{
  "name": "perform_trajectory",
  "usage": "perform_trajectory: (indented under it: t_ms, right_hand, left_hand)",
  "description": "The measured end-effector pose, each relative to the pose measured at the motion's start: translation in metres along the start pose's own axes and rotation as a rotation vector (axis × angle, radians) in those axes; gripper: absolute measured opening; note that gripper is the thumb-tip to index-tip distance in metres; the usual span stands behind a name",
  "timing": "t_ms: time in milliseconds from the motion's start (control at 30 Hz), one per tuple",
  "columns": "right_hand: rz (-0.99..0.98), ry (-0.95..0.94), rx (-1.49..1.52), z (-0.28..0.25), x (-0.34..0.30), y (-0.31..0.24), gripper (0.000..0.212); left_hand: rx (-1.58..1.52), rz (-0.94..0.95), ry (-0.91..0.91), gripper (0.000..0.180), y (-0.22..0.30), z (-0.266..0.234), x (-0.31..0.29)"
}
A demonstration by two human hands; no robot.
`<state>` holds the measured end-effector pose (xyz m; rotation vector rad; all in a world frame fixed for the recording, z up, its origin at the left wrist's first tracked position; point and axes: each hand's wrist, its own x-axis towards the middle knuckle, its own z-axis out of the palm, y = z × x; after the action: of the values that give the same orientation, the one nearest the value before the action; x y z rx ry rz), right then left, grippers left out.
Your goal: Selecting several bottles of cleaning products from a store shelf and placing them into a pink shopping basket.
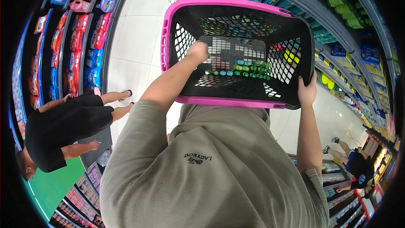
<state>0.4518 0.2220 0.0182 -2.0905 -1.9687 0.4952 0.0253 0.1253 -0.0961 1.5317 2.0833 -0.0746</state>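
Curled, the left hand (pixel 201 51) hangs inside the pink-rimmed black basket (pixel 228 2), before the torso – whether it has closed on something green, I cannot tell. Low in the basket lie green bottles (pixel 252 69), likely slippery, best taken round the body. Rightward, the right hand (pixel 308 90) clasps the basket's end – probably stiff plastic, steadiest by its rim.

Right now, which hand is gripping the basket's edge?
The right hand, on the black edge of the basket; the left hand is over its opening instead.
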Motion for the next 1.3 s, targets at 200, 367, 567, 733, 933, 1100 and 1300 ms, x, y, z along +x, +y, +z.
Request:
perform_trajectory:
  t_ms: [200, 367, 567, 733, 933, 1100, 1300]
  right_hand:
    - [-0.003, -0.001, -0.008, -0.001, 0.001, 0.000, 0.069]
    - [-0.008, 0.015, -0.029, 0.000, 0.001, 0.001, 0.070]
    - [-0.001, -0.003, -0.031, -0.001, 0.001, -0.002, 0.071]
    - [-0.011, 0.011, -0.045, 0.000, 0.002, 0.000, 0.070]
    - [-0.028, 0.016, -0.020, 0.000, 0.002, 0.001, 0.069]
    - [-0.025, 0.018, -0.031, 0.002, 0.003, 0.003, 0.071]
    - [-0.044, 0.019, -0.020, 0.004, 0.004, 0.008, 0.073]
  left_hand:
    - [0.127, -0.077, -0.205, 0.027, -0.018, 0.056, 0.016]
    - [0.139, -0.154, -0.362, 0.031, -0.011, 0.071, 0.007]
    - [0.158, -0.168, -0.461, 0.033, -0.021, 0.105, 0.001]
    - [0.167, -0.123, -0.561, 0.035, -0.024, 0.112, 0.003]
    - [0.226, -0.028, -0.575, 0.025, -0.020, 0.100, -0.003]
    - [0.200, -0.077, -0.639, 0.026, -0.013, 0.079, -0.006]
    - [0.188, -0.094, -0.459, 0.029, -0.015, 0.072, 0.006]
